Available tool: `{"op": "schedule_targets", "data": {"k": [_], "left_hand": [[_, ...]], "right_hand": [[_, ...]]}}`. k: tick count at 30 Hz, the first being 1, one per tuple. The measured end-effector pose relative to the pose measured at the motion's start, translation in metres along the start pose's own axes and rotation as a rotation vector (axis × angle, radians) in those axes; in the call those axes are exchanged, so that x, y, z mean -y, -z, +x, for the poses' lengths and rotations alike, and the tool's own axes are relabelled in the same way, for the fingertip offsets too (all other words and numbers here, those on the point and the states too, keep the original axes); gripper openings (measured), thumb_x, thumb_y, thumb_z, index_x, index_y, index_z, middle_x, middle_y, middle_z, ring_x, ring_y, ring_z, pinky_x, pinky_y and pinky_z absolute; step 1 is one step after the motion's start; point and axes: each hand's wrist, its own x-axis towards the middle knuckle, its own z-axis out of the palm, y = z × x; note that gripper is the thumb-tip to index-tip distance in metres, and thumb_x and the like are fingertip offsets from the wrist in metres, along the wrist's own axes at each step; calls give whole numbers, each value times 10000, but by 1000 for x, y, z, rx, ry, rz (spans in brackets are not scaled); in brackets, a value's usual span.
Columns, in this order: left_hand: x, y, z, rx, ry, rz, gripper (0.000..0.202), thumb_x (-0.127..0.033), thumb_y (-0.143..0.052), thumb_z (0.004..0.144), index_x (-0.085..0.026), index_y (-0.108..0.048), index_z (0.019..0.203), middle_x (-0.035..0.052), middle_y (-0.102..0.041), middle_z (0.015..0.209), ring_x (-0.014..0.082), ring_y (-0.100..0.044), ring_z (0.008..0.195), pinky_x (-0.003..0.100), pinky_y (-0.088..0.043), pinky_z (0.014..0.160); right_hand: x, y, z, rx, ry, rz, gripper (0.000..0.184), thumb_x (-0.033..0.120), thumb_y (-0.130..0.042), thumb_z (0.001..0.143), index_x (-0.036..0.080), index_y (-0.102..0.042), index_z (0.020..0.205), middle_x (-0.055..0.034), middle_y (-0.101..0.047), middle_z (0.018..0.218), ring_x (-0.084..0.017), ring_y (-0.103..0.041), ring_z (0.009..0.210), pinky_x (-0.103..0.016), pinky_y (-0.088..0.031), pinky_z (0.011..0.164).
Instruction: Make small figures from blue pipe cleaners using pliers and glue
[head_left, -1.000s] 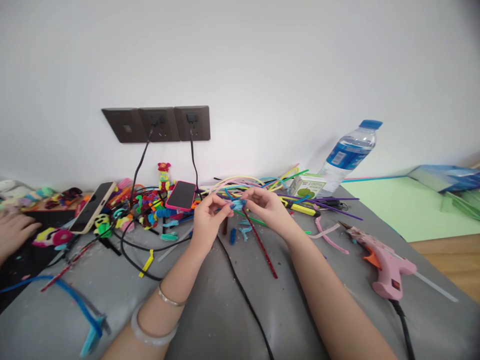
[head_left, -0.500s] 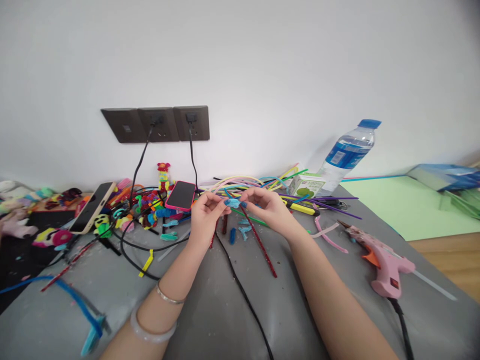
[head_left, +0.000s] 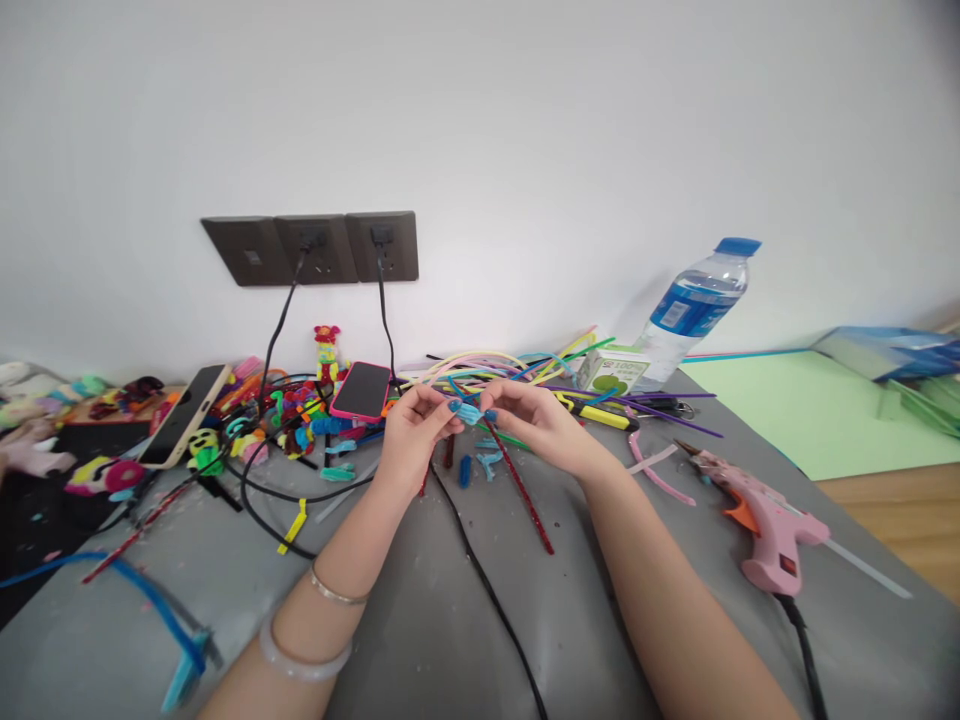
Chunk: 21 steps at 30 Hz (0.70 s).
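Note:
My left hand (head_left: 414, 432) and my right hand (head_left: 534, 418) meet over the middle of the grey table (head_left: 420, 620). Between their pinched fingertips is a small light-blue strip piece (head_left: 469, 411), held by both hands just above the surface. Under the hands lie a dark red glitter strip (head_left: 525, 500) and a few short blue bits (head_left: 480, 465). My left wrist wears two bangles.
A pink glue gun (head_left: 765, 520) lies at the right with its black cord. A pile of coloured strips (head_left: 495, 368), a small green carton (head_left: 613, 370) and a water bottle (head_left: 694, 305) stand behind. A pink phone (head_left: 362, 390), a second phone (head_left: 184, 412) and toy clutter lie left.
Another person's hand at the far left edge has withdrawn out of view. My hands have shifted slightly while working the blue piece between the fingertips.

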Motion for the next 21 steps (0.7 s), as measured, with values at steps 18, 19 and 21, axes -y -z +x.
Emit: {"op": "schedule_targets", "data": {"k": [18,19,21], "left_hand": [[-5,3,1,141,139,-108,419,-320,-907,547,-139,-566,711,-41,-652,625,59,-623,500,149,-553,521],[-5,3,1,143,140,-108,419,-322,-906,550,-139,-566,712,-41,-651,624,60,-624,503,151,-554,522],[-4,3,1,152,147,-105,419,-326,-904,554,-139,-566,715,-43,-642,617,61,-621,504,152,-553,518]], "right_hand": [[3,2,-3,75,-40,158,146,309,-649,867,170,-606,858,-37,-586,889,-153,-533,806,-263,-425,731],[3,2,-3,66,-32,147,150,312,-654,864,169,-609,850,-38,-590,887,-155,-535,808,-266,-426,734],[3,3,-3,69,-22,135,162,321,-656,865,166,-614,841,-40,-590,889,-156,-535,809,-270,-426,739]]}}
